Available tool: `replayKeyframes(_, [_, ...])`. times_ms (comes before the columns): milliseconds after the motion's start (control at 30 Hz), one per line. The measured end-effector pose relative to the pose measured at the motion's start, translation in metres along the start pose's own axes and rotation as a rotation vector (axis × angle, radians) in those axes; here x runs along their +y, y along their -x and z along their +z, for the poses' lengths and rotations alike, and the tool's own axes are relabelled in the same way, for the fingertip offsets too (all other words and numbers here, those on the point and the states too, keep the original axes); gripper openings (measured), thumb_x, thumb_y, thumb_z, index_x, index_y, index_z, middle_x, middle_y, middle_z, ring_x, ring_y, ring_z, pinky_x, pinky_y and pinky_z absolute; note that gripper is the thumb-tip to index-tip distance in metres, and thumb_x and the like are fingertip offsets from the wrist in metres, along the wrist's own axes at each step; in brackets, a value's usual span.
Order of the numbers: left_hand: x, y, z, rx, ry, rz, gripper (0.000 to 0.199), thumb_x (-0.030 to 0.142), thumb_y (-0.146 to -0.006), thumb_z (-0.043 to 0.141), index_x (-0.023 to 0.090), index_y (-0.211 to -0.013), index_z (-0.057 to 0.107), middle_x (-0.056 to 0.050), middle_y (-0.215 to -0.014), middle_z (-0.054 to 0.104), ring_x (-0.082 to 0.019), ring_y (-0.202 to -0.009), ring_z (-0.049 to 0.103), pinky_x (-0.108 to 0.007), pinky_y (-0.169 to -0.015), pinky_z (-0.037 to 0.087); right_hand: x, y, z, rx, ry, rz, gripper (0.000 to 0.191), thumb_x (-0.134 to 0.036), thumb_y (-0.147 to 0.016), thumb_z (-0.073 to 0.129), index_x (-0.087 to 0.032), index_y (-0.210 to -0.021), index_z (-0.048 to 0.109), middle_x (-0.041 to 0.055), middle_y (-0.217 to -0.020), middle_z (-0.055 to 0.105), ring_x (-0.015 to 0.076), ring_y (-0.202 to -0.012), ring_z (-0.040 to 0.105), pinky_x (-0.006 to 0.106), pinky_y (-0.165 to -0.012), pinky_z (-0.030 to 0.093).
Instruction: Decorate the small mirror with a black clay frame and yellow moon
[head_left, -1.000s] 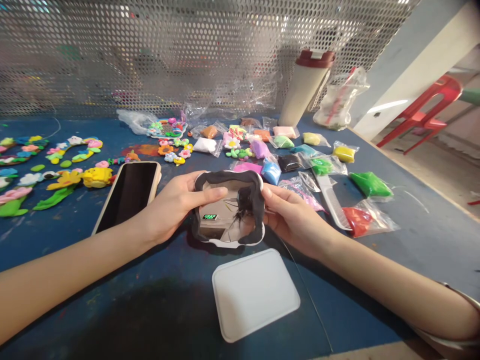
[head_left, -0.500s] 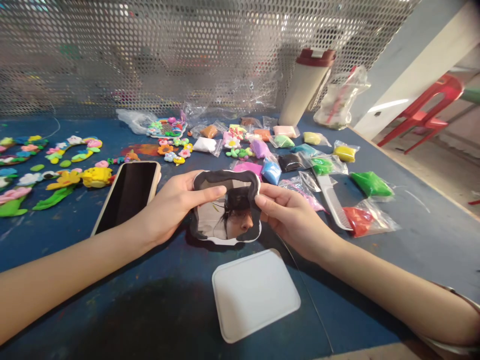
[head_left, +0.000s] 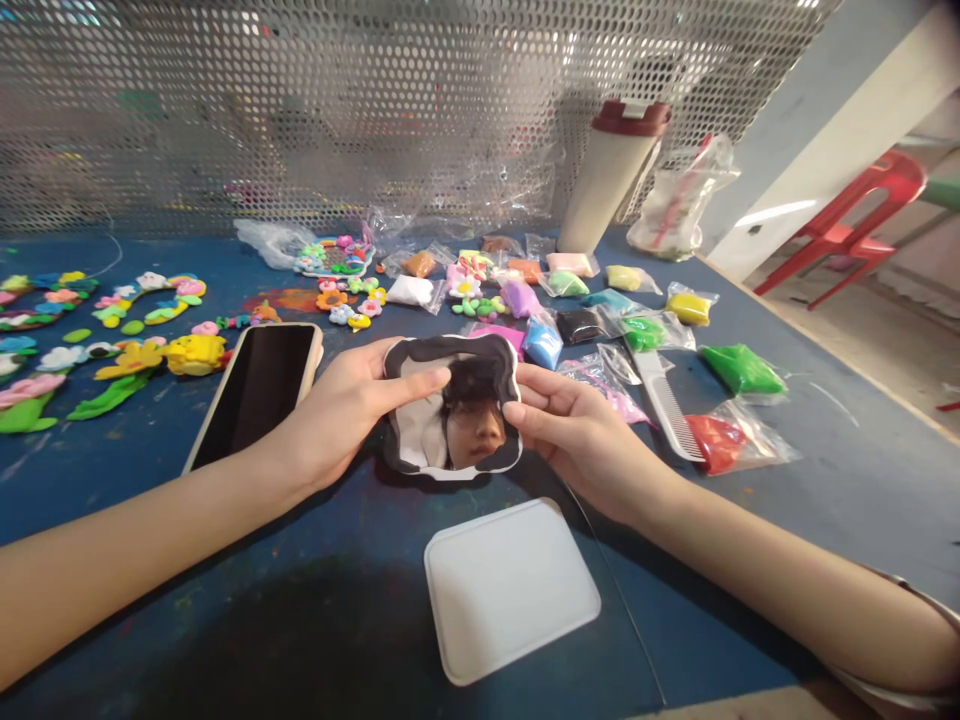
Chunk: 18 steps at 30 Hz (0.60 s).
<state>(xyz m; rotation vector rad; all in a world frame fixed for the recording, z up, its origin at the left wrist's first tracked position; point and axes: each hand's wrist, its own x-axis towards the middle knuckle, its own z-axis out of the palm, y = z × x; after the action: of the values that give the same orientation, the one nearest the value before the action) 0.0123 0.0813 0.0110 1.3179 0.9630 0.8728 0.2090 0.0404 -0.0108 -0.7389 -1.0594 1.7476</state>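
As the left hand (head_left: pixel 337 405) and right hand (head_left: pixel 581 430) clamp its edges, a wavy black-rimmed mirror (head_left: pixel 480 410) hangs above the scuffed blue table (head_left: pixel 675 600).

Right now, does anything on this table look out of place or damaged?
The mirror held between the left hand and right hand has a lumpy black clay rim of uneven width. Behind the phone, an orange smear stains the blue table.

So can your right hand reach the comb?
Probably yes. Your right hand sits close to the white comb, with only a clear plastic bag between them, but it would have to let go of the clay-framed mirror first.
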Motion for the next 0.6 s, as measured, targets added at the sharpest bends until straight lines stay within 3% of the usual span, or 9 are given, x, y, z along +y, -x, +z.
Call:
replayKeyframes(367, [-0.0030,-0.0019,-0.0017,0.041,-0.036,0.012,0.026,0.030,-0.074,0.073,0.018,-0.096,0.067,-0.003,-0.091,0.071,-0.020,-0.087,0.064,-0.028,-0.079,0.049,-0.0010,0.0003,-0.0013,0.068,0.066,0.103,0.027,-0.017,-0.080,0.069,-0.024,-0.107,0.066,-0.0028,-0.080,0.067,0.0074,-0.069,0.062,0.018,-0.065,0.052])
replayKeyframes(467, [-0.0031,-0.0005,-0.0023,0.029,-0.132,0.023,0.025,0.034,-0.075,0.072,0.018,-0.094,0.065,-0.001,-0.086,0.068,-0.019,-0.082,0.062,-0.028,-0.074,0.048,-0.0014,0.0000,-0.0004,0.090,0.049,0.094,0.014,-0.026,-0.084,0.066,-0.021,-0.097,0.067,-0.0014,-0.084,0.066,0.0087,-0.070,0.062,0.019,-0.064,0.051])
replayKeyframes(600, [0.0028,0.0064,-0.0004,0.001,-0.375,0.065,0.023,0.039,-0.078,0.069,0.019,-0.085,0.062,0.001,-0.079,0.065,-0.017,-0.078,0.059,-0.025,-0.068,0.045,-0.0021,0.0018,0.0014,0.135,0.094,0.067,0.023,-0.042,-0.088,0.058,-0.020,-0.085,0.066,-0.0017,-0.074,0.061,0.0099,-0.064,0.057,0.020,-0.057,0.047])
